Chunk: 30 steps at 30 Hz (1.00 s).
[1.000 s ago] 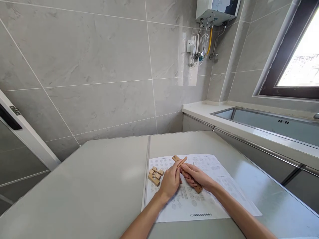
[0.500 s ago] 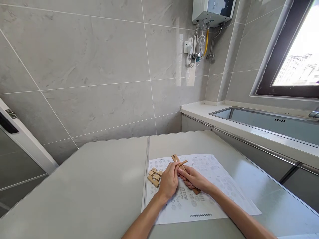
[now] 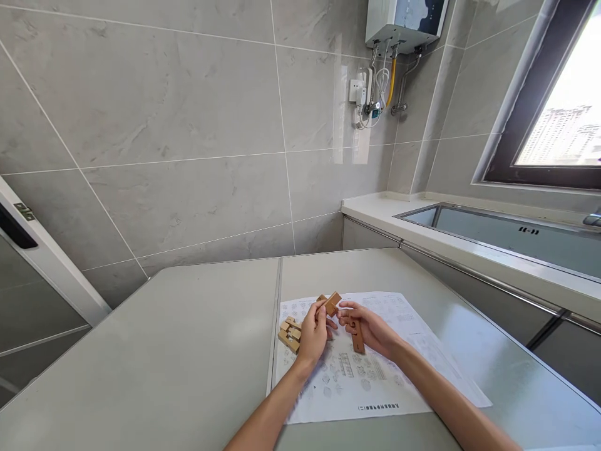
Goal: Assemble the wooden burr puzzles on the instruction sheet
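Note:
My left hand (image 3: 313,333) is closed around a light wooden block (image 3: 333,303), which sticks up past the fingertips at a slant. A second wooden bit shows just behind it, partly hidden by the fingers. In my right hand (image 3: 374,327) a flat brown wooden strip with a hole (image 3: 357,338) hangs down below the curled fingers. The two hands are close but apart, above a printed paper sheet (image 3: 375,391). Beside my left wrist lies a cluster of interlocked wooden puzzle pieces (image 3: 289,335), partly covered by that hand.
The sheet lies on a pale table (image 3: 197,351) with a seam down its middle. A counter with a sink (image 3: 493,232) runs along the right. A water heater (image 3: 406,25) hangs on the tiled wall, and a door edge (image 3: 56,263) is at left.
My hands have parted slightly. The strip, which lay slanted across both hands, now hangs steeply from my right hand alone, while the block in my left hand has come into clearer view.

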Motion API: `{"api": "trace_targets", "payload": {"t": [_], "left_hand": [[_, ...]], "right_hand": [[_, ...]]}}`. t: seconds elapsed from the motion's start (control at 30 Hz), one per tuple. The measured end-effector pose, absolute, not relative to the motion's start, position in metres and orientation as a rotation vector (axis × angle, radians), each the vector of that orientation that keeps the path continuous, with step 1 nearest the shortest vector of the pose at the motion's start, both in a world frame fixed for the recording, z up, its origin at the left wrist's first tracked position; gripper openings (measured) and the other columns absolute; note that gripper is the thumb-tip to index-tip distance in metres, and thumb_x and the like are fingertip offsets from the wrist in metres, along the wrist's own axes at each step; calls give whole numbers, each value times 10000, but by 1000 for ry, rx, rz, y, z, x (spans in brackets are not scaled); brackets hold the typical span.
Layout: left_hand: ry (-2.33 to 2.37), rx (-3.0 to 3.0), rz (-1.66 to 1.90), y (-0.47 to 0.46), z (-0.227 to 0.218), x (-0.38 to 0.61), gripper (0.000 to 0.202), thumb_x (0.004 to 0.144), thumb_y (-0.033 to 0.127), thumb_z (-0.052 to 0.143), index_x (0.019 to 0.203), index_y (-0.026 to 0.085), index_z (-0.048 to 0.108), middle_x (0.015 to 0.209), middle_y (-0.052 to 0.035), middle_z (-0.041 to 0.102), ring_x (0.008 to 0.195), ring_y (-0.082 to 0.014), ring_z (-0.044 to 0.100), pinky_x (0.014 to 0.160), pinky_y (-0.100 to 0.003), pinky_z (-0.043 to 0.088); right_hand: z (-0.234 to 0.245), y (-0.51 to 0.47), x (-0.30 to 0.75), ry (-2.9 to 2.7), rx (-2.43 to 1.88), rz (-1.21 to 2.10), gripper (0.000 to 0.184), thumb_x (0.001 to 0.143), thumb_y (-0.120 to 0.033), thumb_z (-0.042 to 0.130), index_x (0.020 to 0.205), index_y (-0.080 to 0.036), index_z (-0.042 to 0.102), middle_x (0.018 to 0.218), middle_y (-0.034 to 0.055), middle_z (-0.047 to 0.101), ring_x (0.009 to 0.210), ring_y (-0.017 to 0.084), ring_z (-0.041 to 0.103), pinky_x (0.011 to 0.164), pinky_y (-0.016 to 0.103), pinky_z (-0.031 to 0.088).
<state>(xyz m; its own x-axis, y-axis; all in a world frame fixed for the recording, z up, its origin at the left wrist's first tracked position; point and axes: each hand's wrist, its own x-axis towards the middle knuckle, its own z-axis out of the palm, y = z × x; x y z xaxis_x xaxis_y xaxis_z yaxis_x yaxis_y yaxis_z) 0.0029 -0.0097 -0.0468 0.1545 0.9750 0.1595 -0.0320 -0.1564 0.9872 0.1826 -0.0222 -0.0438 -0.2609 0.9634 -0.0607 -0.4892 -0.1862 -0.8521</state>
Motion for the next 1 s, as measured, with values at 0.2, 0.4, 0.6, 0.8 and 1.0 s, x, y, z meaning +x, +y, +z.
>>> {"api": "trace_targets", "payload": {"t": [0.2, 0.4, 0.6, 0.8, 1.0], "left_hand": [[936, 1057, 1237, -9, -43, 4, 491, 900, 610, 734, 1130, 176, 712, 1025, -83, 725, 701, -128, 625, 689, -278, 519], [921, 1110, 1185, -12, -41, 2, 516, 807, 513, 880, 1195, 223, 700, 998, -44, 721, 778, -133, 630, 746, -271, 497], [940, 1337, 1198, -15, -45, 5, 483, 800, 472, 886, 1183, 248, 694, 1081, -83, 744, 984, -240, 682, 811, -347, 514], [1036, 1492, 1227, -20, -39, 5, 420, 813, 359, 863, 1186, 259, 697, 1110, -70, 760, 943, -233, 663, 796, -349, 487], [1053, 1528, 1249, -21, -38, 6, 430, 818, 378, 848, 1198, 251, 693, 1155, -88, 762, 959, -248, 680, 809, -366, 496]], "right_hand": [[-47, -17, 192, -611, -711, 1595, 624, 860, -75, 773, 1379, -261, 481, 1254, 120, 775, 1204, 264, 746, 999, 412, 638], [-57, -9, 202, -476, -785, 1464, 476, 887, -189, 798, 1270, -261, 526, 1292, 148, 757, 949, 239, 812, 584, 270, 662], [-67, 1, 207, -499, -948, 1492, 283, 933, -509, 736, 993, -261, 612, 1047, 78, 780, 432, 84, 507, 302, 222, 394], [-56, -4, 201, -576, -861, 1542, 210, 908, -407, 771, 997, -250, 664, 996, 95, 753, 718, 204, 674, 545, 311, 590], [-46, -18, 193, -810, -949, 1507, 433, 949, -659, 676, 1175, -290, 670, 886, 34, 696, 509, 100, 470, 398, 216, 333]]}}
